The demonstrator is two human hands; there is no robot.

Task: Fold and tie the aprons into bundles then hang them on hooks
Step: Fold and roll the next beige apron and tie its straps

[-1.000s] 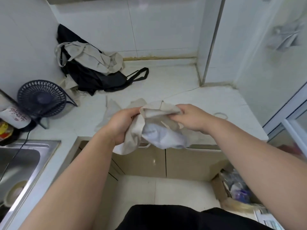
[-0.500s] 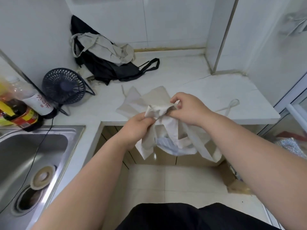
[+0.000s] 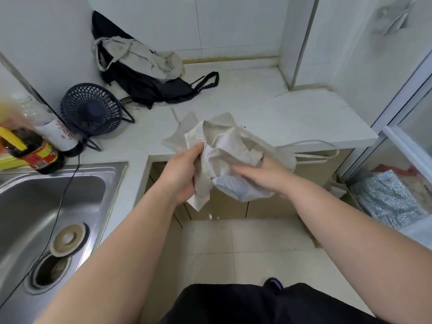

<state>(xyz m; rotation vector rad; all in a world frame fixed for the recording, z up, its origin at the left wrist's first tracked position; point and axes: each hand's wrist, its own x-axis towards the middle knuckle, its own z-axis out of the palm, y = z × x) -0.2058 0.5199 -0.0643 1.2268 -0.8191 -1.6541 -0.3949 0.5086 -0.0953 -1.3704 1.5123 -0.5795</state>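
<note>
Gripping: crumpled beige cloth apron [image 3: 224,146], bunched between both hands; left hand [image 3: 184,174] clamped on its edge, right hand [image 3: 264,175] flat-fingered against it. Risk: long beige strap loop [image 3: 315,146] trailing beyond the right hand may snag, loosening the bundle.

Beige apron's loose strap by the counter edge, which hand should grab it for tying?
Probably right. The right hand lies flat against the beige apron on the side where the strap trails; the left hand grips the apron's other side.
</note>
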